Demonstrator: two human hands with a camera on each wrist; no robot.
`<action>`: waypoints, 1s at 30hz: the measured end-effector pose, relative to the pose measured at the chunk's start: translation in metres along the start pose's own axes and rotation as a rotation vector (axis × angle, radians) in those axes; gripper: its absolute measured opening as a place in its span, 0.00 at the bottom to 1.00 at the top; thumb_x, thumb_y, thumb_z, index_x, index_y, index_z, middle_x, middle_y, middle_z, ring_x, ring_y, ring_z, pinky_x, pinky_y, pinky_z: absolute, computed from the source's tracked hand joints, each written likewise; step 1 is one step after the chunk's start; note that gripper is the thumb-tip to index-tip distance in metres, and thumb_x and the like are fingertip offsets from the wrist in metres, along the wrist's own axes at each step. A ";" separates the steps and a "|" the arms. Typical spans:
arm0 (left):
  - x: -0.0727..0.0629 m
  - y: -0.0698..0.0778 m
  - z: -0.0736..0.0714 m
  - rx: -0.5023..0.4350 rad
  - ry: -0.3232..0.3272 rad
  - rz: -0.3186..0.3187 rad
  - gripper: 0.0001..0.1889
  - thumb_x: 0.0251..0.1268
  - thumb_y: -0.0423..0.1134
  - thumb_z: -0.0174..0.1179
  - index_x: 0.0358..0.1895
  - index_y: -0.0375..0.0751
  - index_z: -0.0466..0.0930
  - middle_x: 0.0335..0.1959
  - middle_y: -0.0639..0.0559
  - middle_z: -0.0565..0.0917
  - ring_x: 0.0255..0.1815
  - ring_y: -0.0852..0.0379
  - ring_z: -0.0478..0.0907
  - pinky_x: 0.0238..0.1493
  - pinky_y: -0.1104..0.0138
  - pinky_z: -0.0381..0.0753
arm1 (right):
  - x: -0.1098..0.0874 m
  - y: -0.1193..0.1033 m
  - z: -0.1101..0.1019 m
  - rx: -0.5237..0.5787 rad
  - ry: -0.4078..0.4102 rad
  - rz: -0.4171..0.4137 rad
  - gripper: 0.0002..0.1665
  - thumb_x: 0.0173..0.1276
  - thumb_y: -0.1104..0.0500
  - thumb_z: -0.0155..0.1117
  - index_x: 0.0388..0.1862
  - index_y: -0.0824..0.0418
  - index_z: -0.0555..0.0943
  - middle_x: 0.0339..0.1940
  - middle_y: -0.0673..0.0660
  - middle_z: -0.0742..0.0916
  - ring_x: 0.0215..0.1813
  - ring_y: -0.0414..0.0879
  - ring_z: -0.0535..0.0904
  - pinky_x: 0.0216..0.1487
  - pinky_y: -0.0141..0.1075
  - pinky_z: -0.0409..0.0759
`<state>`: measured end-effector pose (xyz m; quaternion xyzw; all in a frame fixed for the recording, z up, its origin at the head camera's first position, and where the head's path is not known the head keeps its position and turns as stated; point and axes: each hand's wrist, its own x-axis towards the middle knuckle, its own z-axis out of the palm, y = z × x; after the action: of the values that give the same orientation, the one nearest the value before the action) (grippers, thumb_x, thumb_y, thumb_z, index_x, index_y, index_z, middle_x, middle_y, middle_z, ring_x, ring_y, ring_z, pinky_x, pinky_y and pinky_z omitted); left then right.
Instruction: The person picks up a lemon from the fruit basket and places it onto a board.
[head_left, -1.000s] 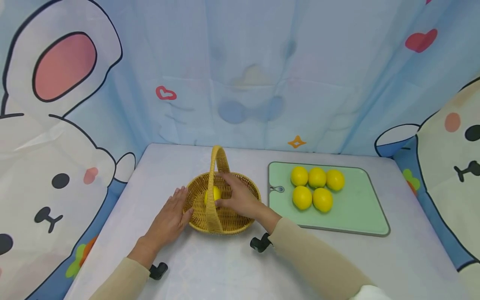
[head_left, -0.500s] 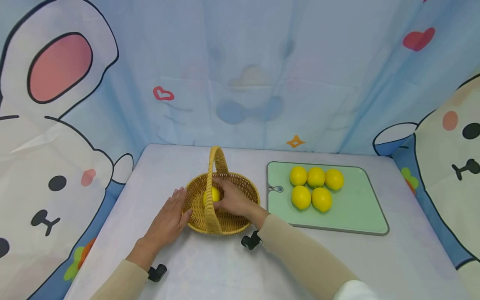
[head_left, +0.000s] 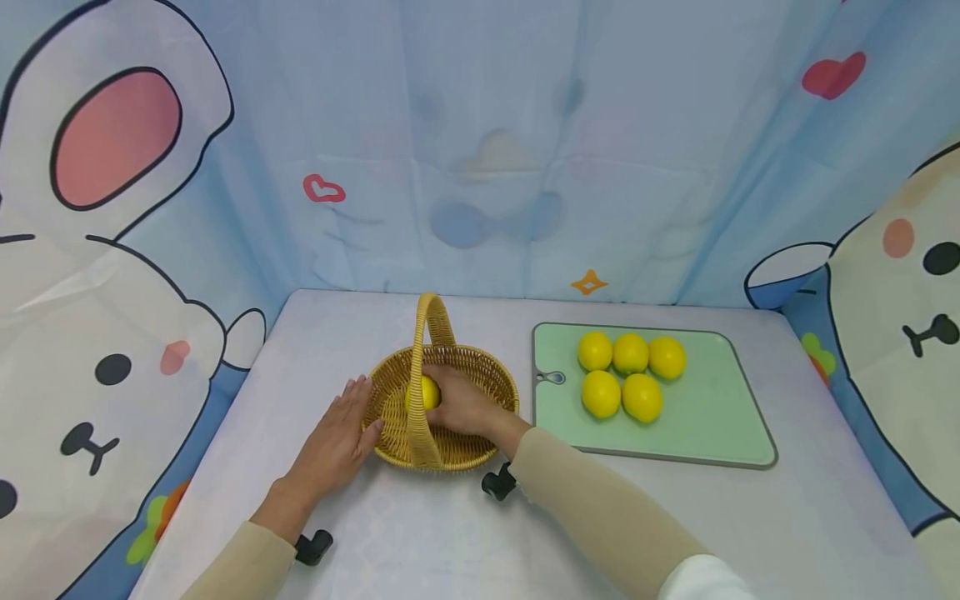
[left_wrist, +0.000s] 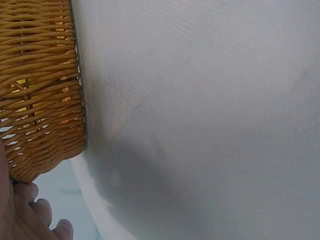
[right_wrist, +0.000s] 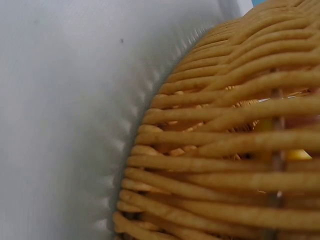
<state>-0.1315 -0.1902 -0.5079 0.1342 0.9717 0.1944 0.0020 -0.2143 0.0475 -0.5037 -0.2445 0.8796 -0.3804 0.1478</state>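
Note:
A yellow lemon (head_left: pixel 430 392) lies inside the wicker basket (head_left: pixel 472 450), partly hidden by the basket's tall arched handle (head_left: pixel 422 417). My right hand (head_left: pixel 465 404) reaches in over the basket's right side and grips the lemon, thumb on the near side and fingers on the far side. My left hand (head_left: pixel 337 437) rests with straight fingers along the left rim. In the left wrist view, its fingertips (left_wrist: pixel 42 210) show beside the woven wall (left_wrist: pixel 40 100). The right wrist view is filled largely by the basket's weave (right_wrist: pixel 225 150), with a bit of yellow showing through the gaps.
Right of the basket lies a light green cutting board (head_left: pixel 712 417) with a grey edge. Several more lemons (head_left: pixel 642 398) sit on it in two rows. A pale cloth covers the table (head_left: pixel 420 533), and a printed blue curtain (head_left: pixel 510 125) hangs behind.
My right hand has moved left and inward to the lemon, and its fingers have closed round it. The left hand keeps its place at the basket.

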 end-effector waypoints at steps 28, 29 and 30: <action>-0.001 0.002 -0.002 -0.001 -0.007 -0.007 0.38 0.85 0.50 0.49 0.86 0.33 0.48 0.87 0.40 0.54 0.88 0.41 0.50 0.87 0.47 0.52 | 0.004 -0.003 0.003 -0.101 0.010 0.001 0.37 0.69 0.51 0.76 0.73 0.58 0.73 0.56 0.57 0.82 0.51 0.45 0.79 0.47 0.35 0.85; -0.001 0.002 -0.002 0.000 -0.008 -0.007 0.38 0.86 0.50 0.49 0.86 0.33 0.48 0.87 0.40 0.54 0.88 0.41 0.50 0.87 0.47 0.52 | 0.004 -0.002 0.003 -0.113 0.014 0.002 0.37 0.69 0.49 0.77 0.71 0.58 0.74 0.56 0.57 0.82 0.50 0.45 0.79 0.47 0.36 0.85; -0.001 0.003 -0.002 0.003 -0.006 -0.006 0.38 0.86 0.50 0.49 0.86 0.33 0.48 0.87 0.40 0.54 0.88 0.41 0.50 0.87 0.47 0.53 | 0.004 -0.002 0.004 -0.122 0.016 0.007 0.37 0.68 0.47 0.77 0.70 0.57 0.74 0.56 0.57 0.82 0.50 0.45 0.79 0.48 0.36 0.85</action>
<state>-0.1302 -0.1888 -0.5049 0.1321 0.9723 0.1927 0.0052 -0.2155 0.0414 -0.5051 -0.2469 0.9032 -0.3273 0.1270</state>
